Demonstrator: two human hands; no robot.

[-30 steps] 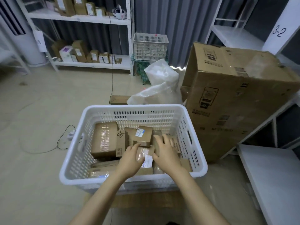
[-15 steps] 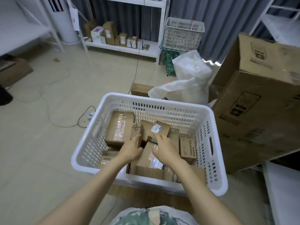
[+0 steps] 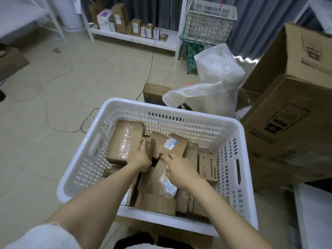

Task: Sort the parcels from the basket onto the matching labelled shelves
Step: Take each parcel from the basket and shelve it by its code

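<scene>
A white slotted basket (image 3: 231, 159) stands on the floor in front of me, filled with several brown cardboard parcels. Both hands are inside it. My left hand (image 3: 141, 157) grips a small parcel with handwriting on it (image 3: 148, 143), beside a long taped parcel (image 3: 125, 141). My right hand (image 3: 179, 168) rests with fingers curled on a taped parcel with a blue label (image 3: 161, 178), just below a small box with a barcode sticker (image 3: 175, 144). A printed box (image 3: 208, 167) leans against the basket's right wall.
A white shelf (image 3: 136, 37) at the back holds several sorted boxes. An empty grey basket (image 3: 210, 20) stands beside it. White plastic bags (image 3: 215, 83) and a large cardboard carton (image 3: 291, 119) lie behind and right of the basket. Cables (image 3: 53, 112) trail across the floor at left.
My view has tilted down and closer to the basket. Both hands have shifted forward among the parcels; the left hand has closed on the small handwritten parcel.
</scene>
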